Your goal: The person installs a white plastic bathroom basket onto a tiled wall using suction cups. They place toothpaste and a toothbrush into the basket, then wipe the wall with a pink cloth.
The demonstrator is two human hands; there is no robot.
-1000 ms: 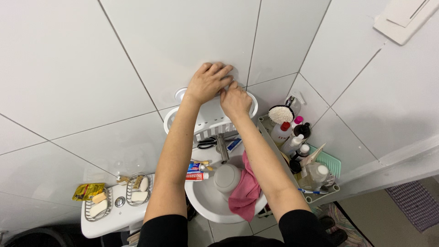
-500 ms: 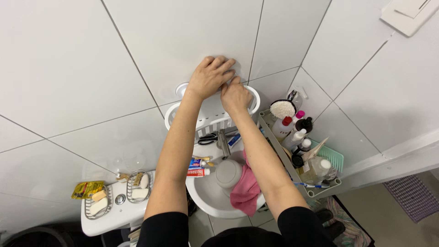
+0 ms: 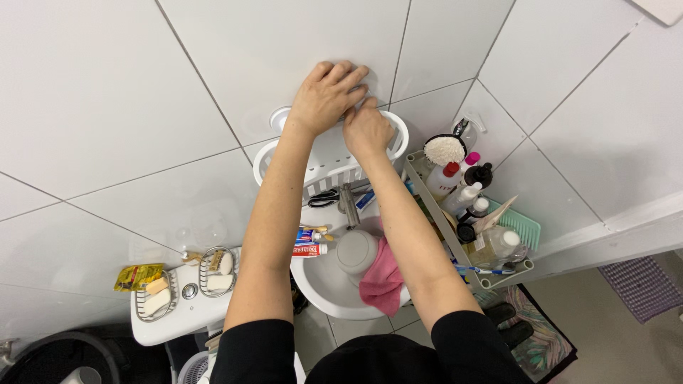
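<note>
Down near the body first: black sleeves at the bottom edge, and under them the white round sink (image 3: 324, 291) with a pink cloth (image 3: 380, 281) draped over its rim and a grey lid-like thing (image 3: 356, 250) inside. Toothpaste tubes (image 3: 307, 242) lie on the sink's left edge. Left of that is a white shelf (image 3: 181, 313) with wire soap dishes (image 3: 213, 270) and a yellow packet (image 3: 137, 276). On the right, a narrow grey rack (image 3: 434, 206) is crammed with bottles, so there's barely any room on that side.

Further up, both arms reach to the tiled wall (image 3: 107, 92). The left hand (image 3: 329, 96) is spread flat, fingers open, pressing on the tile just above the white wall basket (image 3: 320, 171). The right hand (image 3: 368, 129) is curled right beside it, touching the left, fingertips pinched on something small at the wall; can't tell what it is. It covers the basket's top right rim.

Versus half a second back: hands are pretty much in the same spot on the wall above the basket, left still flat, right still tucked under it. Plenty of bare tile left and above the hands.
</note>
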